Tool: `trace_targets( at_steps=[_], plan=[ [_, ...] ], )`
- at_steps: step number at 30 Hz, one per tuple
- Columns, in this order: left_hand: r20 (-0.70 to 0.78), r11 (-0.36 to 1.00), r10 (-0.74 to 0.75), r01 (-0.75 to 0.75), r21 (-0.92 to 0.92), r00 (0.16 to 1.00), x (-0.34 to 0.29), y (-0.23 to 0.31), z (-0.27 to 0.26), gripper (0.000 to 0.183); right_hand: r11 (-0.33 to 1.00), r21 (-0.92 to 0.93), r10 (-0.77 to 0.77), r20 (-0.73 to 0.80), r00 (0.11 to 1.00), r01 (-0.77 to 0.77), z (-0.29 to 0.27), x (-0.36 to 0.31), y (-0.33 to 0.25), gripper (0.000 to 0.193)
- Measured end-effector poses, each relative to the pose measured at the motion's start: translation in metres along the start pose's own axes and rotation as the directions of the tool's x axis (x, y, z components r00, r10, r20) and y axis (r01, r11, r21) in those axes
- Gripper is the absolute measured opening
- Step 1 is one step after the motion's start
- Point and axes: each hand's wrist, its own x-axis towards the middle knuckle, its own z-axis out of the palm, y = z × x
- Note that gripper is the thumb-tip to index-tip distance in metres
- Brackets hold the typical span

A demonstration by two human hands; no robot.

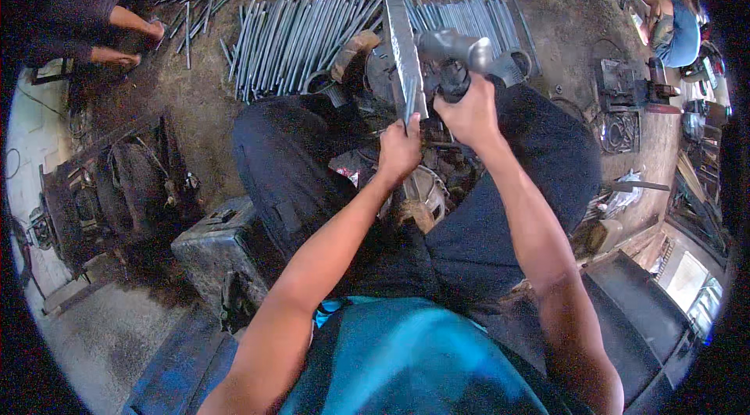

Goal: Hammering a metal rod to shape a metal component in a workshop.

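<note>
In front of me, between my knees, stands a workpiece station with a long grey metal plate or guard (402, 48) pointing away from me. A grey cylindrical tool body (453, 48), like a motor, sits at its right. My right hand (471, 112) is closed around a black handle (451, 79) beside that body. At the plate's near end my left hand (400, 151) is closed on a short bundle of thin metal rods (410, 94); their lower ends are hidden in the fingers.
Many cut metal rods (289, 44) lie in a row beyond my knees, with a second row (469, 16) at the right. A dark metal box (219, 243) stands by my left leg. Another person's feet (133, 36) are at far left; a person in blue (678, 32) sits far right.
</note>
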Motion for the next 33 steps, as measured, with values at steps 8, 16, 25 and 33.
trace_targets(
  at_steps=[8, 16, 25, 33],
  plan=[
    [-0.033, 1.0, -0.002, 0.002, -0.005, 0.999, 0.007, -0.016, 0.008, 0.053, 0.966, -0.165, 0.225, 0.157, 0.962, -0.199, 0.002, -0.002, 0.017, 0.039],
    [-0.093, 0.998, 0.059, -0.058, 0.014, 0.994, 0.01, -0.014, 0.02, 0.051, 0.962, -0.224, 0.199, 0.166, 0.966, -0.159, 0.016, -0.004, 0.05, 0.043],
    [-0.09, 0.995, 0.098, -0.098, 0.003, 0.991, 0.01, -0.012, 0.016, 0.052, 0.999, 0.044, 0.027, 0.036, 0.999, -0.028, 0.011, -0.005, 0.039, 0.042],
    [-0.034, 0.993, 0.016, -0.019, -0.114, 0.999, 0.005, -0.001, 0.007, 0.049, 0.999, -0.019, 0.034, 0.177, 0.984, -0.031, 0.002, 0.002, 0.016, 0.045]
  ],
)
